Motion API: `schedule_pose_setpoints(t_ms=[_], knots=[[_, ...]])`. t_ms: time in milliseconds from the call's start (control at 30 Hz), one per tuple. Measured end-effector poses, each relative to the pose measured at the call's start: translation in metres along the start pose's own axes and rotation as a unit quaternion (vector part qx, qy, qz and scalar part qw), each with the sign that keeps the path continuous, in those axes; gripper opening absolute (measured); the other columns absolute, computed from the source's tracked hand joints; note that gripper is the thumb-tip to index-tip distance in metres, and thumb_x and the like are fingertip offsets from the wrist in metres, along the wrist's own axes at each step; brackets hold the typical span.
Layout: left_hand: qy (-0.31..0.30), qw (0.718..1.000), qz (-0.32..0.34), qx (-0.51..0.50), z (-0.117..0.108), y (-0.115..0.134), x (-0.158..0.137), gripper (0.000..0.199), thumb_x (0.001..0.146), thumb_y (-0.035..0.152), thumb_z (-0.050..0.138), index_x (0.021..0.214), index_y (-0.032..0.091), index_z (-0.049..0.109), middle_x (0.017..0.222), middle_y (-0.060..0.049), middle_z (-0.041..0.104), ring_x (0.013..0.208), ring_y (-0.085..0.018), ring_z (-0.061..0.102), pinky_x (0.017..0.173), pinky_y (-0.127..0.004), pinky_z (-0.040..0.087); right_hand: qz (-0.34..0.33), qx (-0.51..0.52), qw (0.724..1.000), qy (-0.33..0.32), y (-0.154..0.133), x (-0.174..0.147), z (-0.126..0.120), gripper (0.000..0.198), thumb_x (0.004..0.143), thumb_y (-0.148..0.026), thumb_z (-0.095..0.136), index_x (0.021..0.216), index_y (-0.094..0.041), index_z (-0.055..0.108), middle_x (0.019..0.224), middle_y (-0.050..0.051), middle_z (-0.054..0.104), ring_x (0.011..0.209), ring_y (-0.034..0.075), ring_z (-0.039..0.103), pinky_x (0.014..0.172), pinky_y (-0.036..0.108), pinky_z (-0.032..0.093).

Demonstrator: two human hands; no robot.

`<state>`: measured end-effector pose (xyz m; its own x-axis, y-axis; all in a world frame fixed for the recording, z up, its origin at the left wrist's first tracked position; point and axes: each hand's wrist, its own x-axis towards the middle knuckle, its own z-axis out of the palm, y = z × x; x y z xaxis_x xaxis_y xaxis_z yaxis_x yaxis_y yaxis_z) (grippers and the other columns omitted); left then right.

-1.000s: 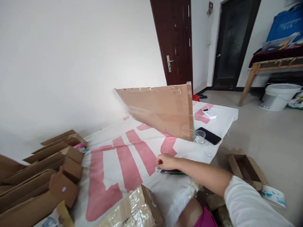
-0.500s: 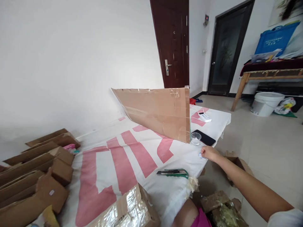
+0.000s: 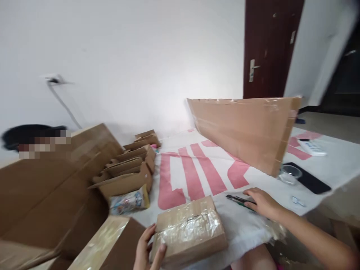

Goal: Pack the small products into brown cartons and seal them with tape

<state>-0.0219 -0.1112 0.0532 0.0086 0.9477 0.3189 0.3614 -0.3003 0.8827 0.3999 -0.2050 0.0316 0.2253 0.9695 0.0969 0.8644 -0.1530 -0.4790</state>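
My left hand is on the left end of a taped cardboard box, its thumb on the near side and its fingers at the far side. Shiny clear tape runs over the box top. My right hand is over a green-handled utility knife, thumb and fingers around the handle; the dark blade end points left. To the right of that hand lies a small blue-and-white piece, too small to name.
A large cardboard sheet stands upright on the cloth. Beside it are a clear round dish, a black phone and a white remote-like device. Leftward are several open cardboard boxes, a plastic packet and another person's dark-haired head.
The view has swung left. My right hand has let go of the small blue-and-white piece and moved to the utility knife. My left hand has come into view at the taped box.
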Motion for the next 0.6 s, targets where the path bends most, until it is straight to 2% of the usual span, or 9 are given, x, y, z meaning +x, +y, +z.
schedule_pose_setpoints(t_ms=[67,133,200,267,367,400,467,600], knots=[[0.009,0.999,-0.014,-0.04,0.005,0.006,-0.007,0.055,0.078,0.059,0.061,0.117,0.021,0.056,0.129,-0.01,0.057,0.125,-0.029,0.05,0.1,-0.037,0.044,-0.021,-0.02,0.999,-0.024,-0.006,0.005,0.016,0.038,0.076,-0.025,0.06,0.113,-0.017,0.066,0.107,0.013,0.069,0.103,0.03,0.062,0.093,0.042,0.046],[0.027,0.996,-0.011,-0.083,0.011,0.009,-0.013,0.052,0.08,0.057,0.061,0.117,0.021,0.056,0.131,-0.011,0.056,0.127,-0.028,0.049,0.104,-0.038,0.042,-0.04,-0.04,0.997,-0.049,-0.005,0.011,0.024,0.037,0.075,-0.02,0.057,0.11,-0.018,0.067,0.103,0.013,0.069,0.1,0.031,0.064,0.09,0.042,0.048],[0.044,0.992,-0.003,-0.118,0.017,0.009,-0.017,0.049,0.081,0.055,0.06,0.116,0.021,0.055,0.134,-0.012,0.054,0.129,-0.029,0.047,0.107,-0.041,0.038,-0.055,-0.041,0.996,-0.051,-0.006,0.021,0.019,0.034,0.076,-0.019,0.054,0.107,-0.02,0.066,0.103,0.013,0.067,0.097,0.029,0.065,0.086,0.04,0.051],[0.056,0.988,0.001,-0.143,0.022,0.006,-0.02,0.047,0.081,0.055,0.06,0.114,0.021,0.055,0.135,-0.013,0.052,0.13,-0.029,0.046,0.109,-0.044,0.035,-0.069,-0.026,0.997,-0.016,-0.02,0.032,0.002,0.033,0.08,-0.023,0.051,0.111,-0.022,0.062,0.108,0.012,0.065,0.097,0.028,0.065,0.084,0.038,0.052],[0.065,0.984,-0.008,-0.167,0.027,0.001,-0.023,0.044,0.082,0.055,0.06,0.111,0.021,0.055,0.134,-0.014,0.052,0.131,-0.03,0.045,0.11,-0.046,0.033,-0.129,-0.017,0.991,0.033,-0.07,0.043,-0.031,0.032,0.088,-0.035,0.047,0.117,-0.024,0.057,0.113,0.012,0.062,0.098,0.027,0.065,0.081,0.037,0.053],[0.068,0.982,-0.012,-0.173,0.028,0.0,-0.025,0.044,0.083,0.054,0.059,0.111,0.021,0.055,0.134,-0.014,0.052,0.131,-0.03,0.045,0.11,-0.047,0.033,-0.162,-0.02,0.986,0.023,-0.092,0.045,-0.04,0.033,0.091,-0.037,0.045,0.119,-0.025,0.055,0.112,0.012,0.063,0.097,0.026,0.065,0.079,0.037,0.054],[0.075,0.979,-0.019,-0.188,0.029,-0.002,-0.026,0.044,0.083,0.054,0.058,0.111,0.021,0.055,0.134,-0.014,0.052,0.13,-0.03,0.046,0.109,-0.047,0.035,-0.237,-0.041,0.97,-0.039,-0.138,0.046,-0.05,0.037,0.093,-0.031,0.044,0.129,-0.027,0.05,0.113,0.01,0.065,0.092,0.024,0.067,0.075,0.036,0.053],[0.058,0.977,-0.026,-0.204,0.028,-0.008,-0.027,0.045,0.081,0.054,0.061,0.109,0.02,0.054,0.134,-0.015,0.051,0.13,-0.03,0.046,0.108,-0.047,0.036,-0.385,-0.145,0.905,-0.11,-0.213,0.047,-0.039,0.056,0.088,-0.018,0.054,0.141,-0.028,0.042,0.105,0.007,0.068,0.078,0.022,0.067,0.063,0.033,0.049]])
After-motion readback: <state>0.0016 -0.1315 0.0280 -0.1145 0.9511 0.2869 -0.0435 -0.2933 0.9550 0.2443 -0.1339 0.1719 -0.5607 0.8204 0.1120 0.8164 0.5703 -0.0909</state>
